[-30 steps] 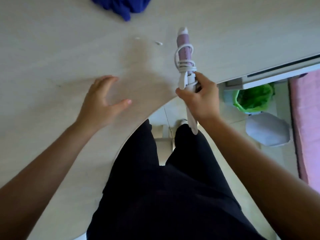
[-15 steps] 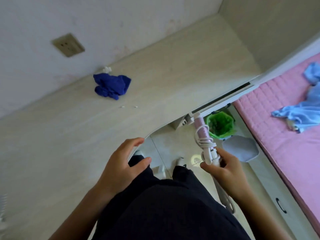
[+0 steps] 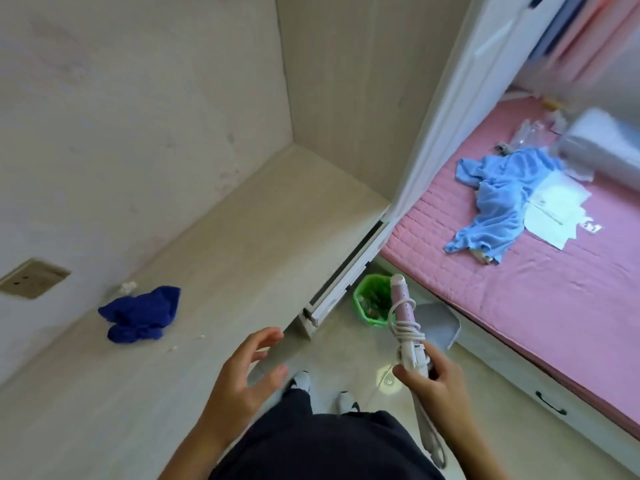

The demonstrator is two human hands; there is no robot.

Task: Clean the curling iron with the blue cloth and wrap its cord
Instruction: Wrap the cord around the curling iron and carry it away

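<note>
The right hand [image 3: 429,379] grips the white handle of the curling iron [image 3: 403,308], fingers curled round it. It holds the iron in the air beyond the front edge of the desk [image 3: 242,244], over the floor, with the pink barrel pointing up and away. The cord [image 3: 406,330] is looped in several turns around the barrel's base. The left hand [image 3: 247,375] hovers at that front edge, fingers spread, holding nothing. The blue cloth [image 3: 140,315] lies bunched near the desk's back edge, by the wall — well apart from both hands. A green bin [image 3: 370,299] stands on the floor behind the barrel.
</note>
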